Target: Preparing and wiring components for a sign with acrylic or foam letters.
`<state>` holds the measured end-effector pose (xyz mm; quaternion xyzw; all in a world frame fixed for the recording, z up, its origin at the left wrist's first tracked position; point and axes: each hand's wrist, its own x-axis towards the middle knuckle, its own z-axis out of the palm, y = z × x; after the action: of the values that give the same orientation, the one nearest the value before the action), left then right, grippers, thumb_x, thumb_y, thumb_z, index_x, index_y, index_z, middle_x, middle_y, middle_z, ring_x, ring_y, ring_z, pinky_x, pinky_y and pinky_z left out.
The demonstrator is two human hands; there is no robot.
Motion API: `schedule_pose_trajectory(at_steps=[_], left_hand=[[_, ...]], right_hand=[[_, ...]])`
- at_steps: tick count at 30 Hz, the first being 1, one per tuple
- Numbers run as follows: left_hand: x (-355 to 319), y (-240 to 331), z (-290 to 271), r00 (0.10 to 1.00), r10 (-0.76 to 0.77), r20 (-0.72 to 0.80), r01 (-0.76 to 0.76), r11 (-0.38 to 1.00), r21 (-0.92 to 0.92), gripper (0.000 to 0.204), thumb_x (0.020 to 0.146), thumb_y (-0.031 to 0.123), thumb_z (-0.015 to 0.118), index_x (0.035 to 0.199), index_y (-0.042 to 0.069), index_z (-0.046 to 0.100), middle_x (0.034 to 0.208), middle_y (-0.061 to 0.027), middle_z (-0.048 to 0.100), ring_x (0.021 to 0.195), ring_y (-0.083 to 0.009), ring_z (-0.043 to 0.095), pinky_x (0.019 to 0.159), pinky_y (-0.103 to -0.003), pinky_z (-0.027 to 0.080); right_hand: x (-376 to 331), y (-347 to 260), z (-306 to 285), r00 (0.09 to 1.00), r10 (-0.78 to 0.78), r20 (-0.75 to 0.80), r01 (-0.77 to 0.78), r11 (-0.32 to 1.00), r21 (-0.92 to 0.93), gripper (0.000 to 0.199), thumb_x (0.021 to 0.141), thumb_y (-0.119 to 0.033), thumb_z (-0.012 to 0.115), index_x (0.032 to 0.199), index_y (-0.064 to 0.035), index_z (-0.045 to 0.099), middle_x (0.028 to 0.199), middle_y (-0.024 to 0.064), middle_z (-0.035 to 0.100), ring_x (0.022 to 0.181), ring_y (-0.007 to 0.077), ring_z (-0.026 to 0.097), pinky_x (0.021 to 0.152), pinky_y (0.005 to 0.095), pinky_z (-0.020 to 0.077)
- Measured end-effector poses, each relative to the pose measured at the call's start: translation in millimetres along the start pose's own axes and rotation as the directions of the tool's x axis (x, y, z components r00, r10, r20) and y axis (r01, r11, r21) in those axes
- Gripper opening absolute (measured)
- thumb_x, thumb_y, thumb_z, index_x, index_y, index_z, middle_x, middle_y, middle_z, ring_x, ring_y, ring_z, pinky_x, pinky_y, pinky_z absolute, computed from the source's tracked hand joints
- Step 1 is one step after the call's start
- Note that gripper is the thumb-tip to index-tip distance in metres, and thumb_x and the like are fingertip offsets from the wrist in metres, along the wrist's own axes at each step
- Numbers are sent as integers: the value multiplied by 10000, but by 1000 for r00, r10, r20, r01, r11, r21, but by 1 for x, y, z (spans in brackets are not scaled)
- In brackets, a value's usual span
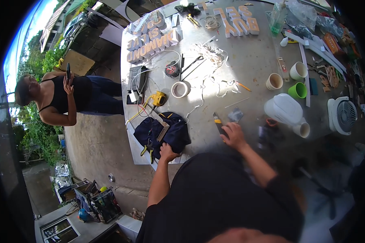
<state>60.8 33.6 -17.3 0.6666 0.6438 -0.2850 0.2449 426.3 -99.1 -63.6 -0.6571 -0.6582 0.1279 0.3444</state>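
Observation:
A dark navy cloth bag (175,128) lies slumped at the table's near left edge. My left hand (168,153) is closed on its near side, fingertips partly hidden in the folds. Out of the bag stick yellow-and-black plier handles (144,151), and a flat tan bar (163,132) lies across its top. To the right, my right hand (233,136) has its fingers curled over the near end of a black-and-yellow utility knife (218,122), which lies along the tabletop pointing away. A small clear plastic packet (235,115) rests just beyond that hand.
The metal table (207,139) carries a tape roll (179,89), a yellow tool (158,98), white cords (209,54), block letters (152,44), cups (297,90), a white plastic tub (283,108) and a fan (342,115). Another person (69,93) stands at the left holding a phone.

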Motion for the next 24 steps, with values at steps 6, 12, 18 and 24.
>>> schedule_pose_trajectory(at_steps=[6,12,18,24], left_hand=[[0,2,-2,1000,-1,29,0,999,40,1134,571,427,929,1438,-64,388,1464,-203,378,1336,-420,396,1107,-505,385],[3,-3,2,999,27,21,-28,998,54,1120,574,436,917,1422,-72,390,1448,-227,380,1334,-445,395,1093,-519,399],[13,-10,-6,989,22,145,-32,997,64,1136,595,441,911,1450,-65,361,1486,-240,360,1370,-448,376,1139,-510,371],[9,-2,-12,989,9,149,-13,1000,28,1228,603,488,904,1519,-45,283,1535,-239,323,1401,-441,349,1150,-492,364]], right_hand=[[-6,5,6,1000,-4,-10,4,999,-34,416,870,-355,723,1196,-119,618,1207,118,557,1179,314,516,1038,438,407],[-5,5,6,1000,20,-11,-21,999,-42,413,860,-363,729,1186,-128,631,1226,124,550,1185,314,517,1037,432,406],[-5,6,7,1000,22,-13,-22,999,-25,412,863,-378,727,1177,-128,631,1229,126,547,1185,317,518,1037,435,406],[-7,7,7,999,26,20,-26,999,-25,494,859,-474,716,1195,-128,612,1254,132,529,1210,320,493,1056,437,388]])
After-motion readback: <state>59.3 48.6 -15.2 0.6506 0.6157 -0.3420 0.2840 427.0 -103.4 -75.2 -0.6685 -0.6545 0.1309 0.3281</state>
